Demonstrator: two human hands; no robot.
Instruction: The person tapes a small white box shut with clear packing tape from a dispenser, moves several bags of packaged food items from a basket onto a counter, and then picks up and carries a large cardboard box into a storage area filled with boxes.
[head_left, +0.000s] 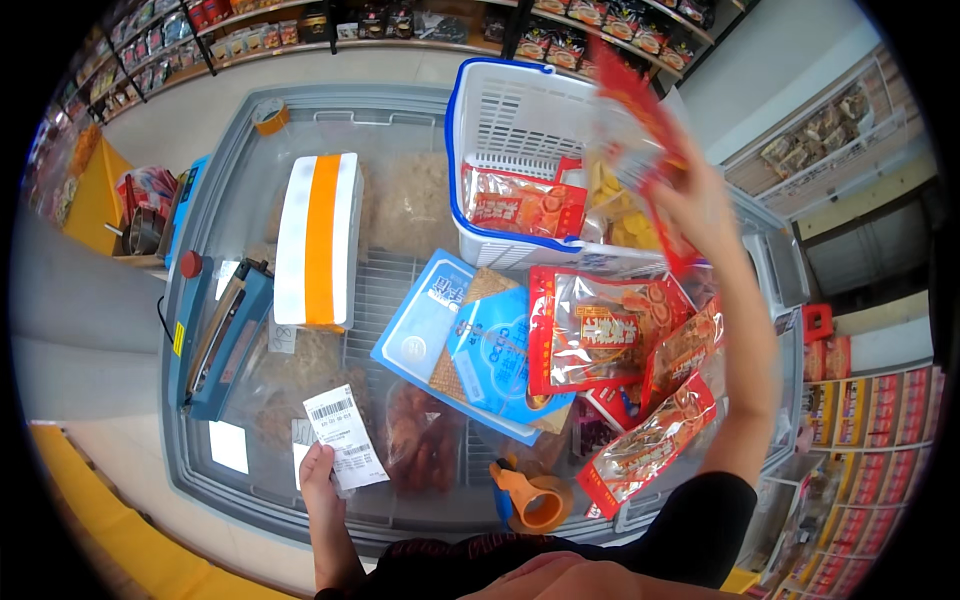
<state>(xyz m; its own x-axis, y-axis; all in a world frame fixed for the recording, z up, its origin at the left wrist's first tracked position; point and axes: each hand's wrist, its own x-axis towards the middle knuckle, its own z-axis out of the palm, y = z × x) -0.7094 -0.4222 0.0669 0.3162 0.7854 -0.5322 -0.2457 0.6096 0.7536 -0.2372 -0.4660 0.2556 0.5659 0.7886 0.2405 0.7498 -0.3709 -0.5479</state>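
In my left hand (321, 480) is a printed paper slip (346, 439) with barcodes, held above the glass lid of a chest freezer. My right hand (697, 202) is over the right end of a white plastic basket (506, 112) with a blue rim. It grips a red packet (637, 101), blurred by motion. Inside the basket lie a red snack pouch (523, 202) and yellow food in clear packs (634, 225). Several red-edged snack pouches (600, 330) lie on the lid in front, overlapping a blue-and-white flat package (416, 330) and a blue-and-tan one (491, 352).
A white box with an orange band (324, 240) stands left of the basket. Beside it is a blue heat sealer (229, 337). An orange tape dispenser (540, 506) sits near my body, and a tape roll (271, 118) at the far left corner. Stocked shelves (420, 41) line the back.
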